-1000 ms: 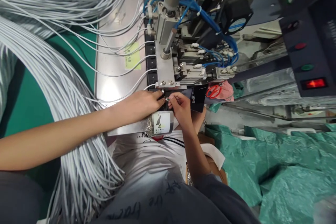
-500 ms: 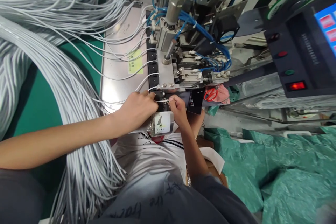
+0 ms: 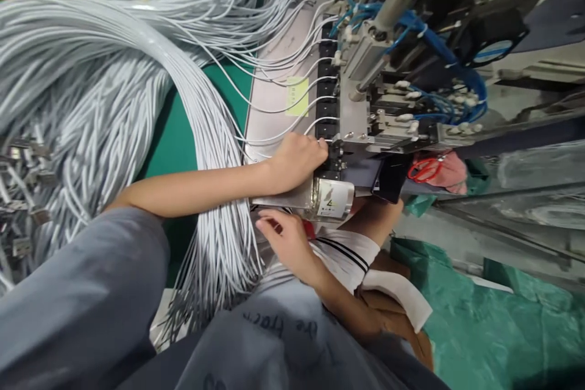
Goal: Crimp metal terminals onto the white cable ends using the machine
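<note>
My left hand (image 3: 299, 161) is at the front end of a row of black cable holders (image 3: 326, 97), knuckles up. Its fingers are curled closed around a white cable, most of which the hand hides. Below it, my right hand (image 3: 290, 244) is over my lap beside the loose lower ends of a thick bundle of white cables (image 3: 219, 140). Thumb and fingers are apart there, with nothing visible between them. Several single cables run from the pile into the holders. Just right of my hands stands a clear jar (image 3: 336, 200) with a white label.
A machine (image 3: 365, 73) with metal cylinders and blue air tubes rises behind the holders. To its right lie a dark phone (image 3: 392, 178), red-handled scissors (image 3: 425, 169) and a pink cloth (image 3: 450, 173). Green sheeting (image 3: 503, 317) covers the lower right. More white cables (image 3: 119, 91) fill the left.
My right hand has left the cable at the holders and drawn back down-left toward the bundle ends, its fingers parting. My left hand stays at the holders. The view has shifted left.
</note>
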